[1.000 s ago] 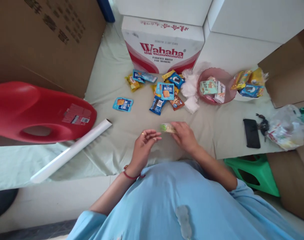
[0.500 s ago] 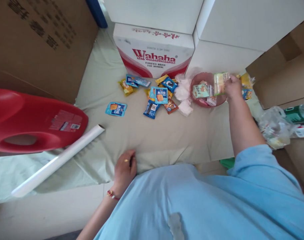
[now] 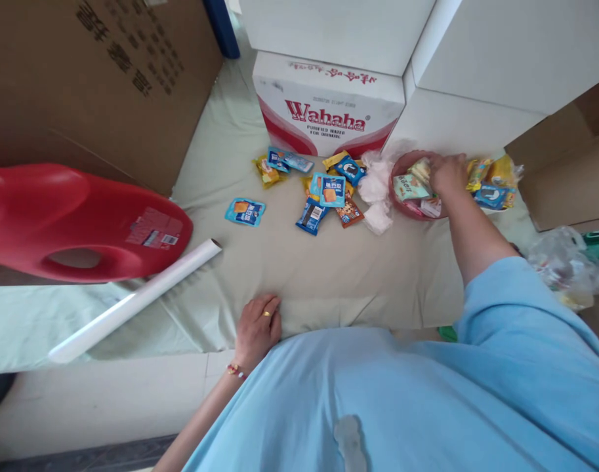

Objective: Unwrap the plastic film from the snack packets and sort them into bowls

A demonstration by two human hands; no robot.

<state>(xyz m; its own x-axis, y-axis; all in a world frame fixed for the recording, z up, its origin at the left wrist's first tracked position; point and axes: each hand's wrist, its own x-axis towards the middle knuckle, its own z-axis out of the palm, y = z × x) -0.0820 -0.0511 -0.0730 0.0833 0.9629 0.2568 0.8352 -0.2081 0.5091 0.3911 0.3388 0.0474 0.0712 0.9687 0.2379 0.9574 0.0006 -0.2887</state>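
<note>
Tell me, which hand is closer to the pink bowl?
Right. The right hand is over the pink bowl; the left hand is farther away, beside the blue shirt.

Upper centre: white-red carton [image 3: 329, 105], "Wahaha®", "PURIFIED WATER FOR DRINKING". Above centre: blue packet [image 3: 332, 191], "鱼豆腐". Upper left: brown carton [image 3: 82, 98], characters unclear.

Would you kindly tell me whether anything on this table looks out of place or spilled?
I see no spill. One blue packet looks slightly stray: it lies alone on the cloth, while the nearby packets are bunched in front of the Wahaha box.
</note>
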